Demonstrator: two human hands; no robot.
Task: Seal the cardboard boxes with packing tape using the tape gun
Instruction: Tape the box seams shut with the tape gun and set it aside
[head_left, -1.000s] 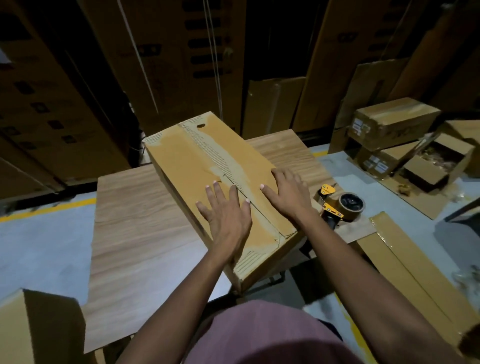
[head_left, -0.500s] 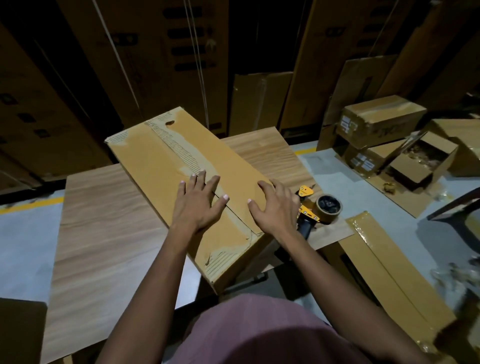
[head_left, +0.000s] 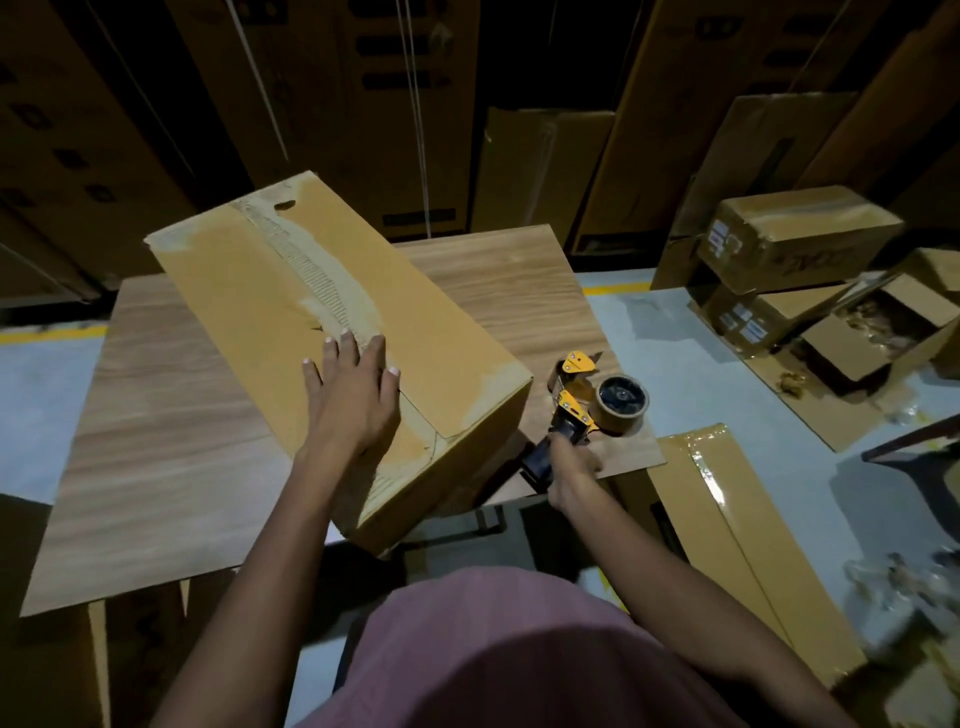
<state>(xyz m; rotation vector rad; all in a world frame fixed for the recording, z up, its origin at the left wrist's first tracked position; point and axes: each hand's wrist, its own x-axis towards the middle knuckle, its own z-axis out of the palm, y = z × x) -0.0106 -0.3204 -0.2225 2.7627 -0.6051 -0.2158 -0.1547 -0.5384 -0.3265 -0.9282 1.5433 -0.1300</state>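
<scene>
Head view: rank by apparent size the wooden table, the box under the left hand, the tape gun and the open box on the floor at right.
1. wooden table
2. box under the left hand
3. open box on the floor, though it sits farther from the camera
4. tape gun

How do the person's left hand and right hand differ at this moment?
The left hand lies flat with straight fingers on the cardboard box; the right hand curls around the tape gun handle. The left rests on the box top; the right is beside the box, at the table edge.
</scene>
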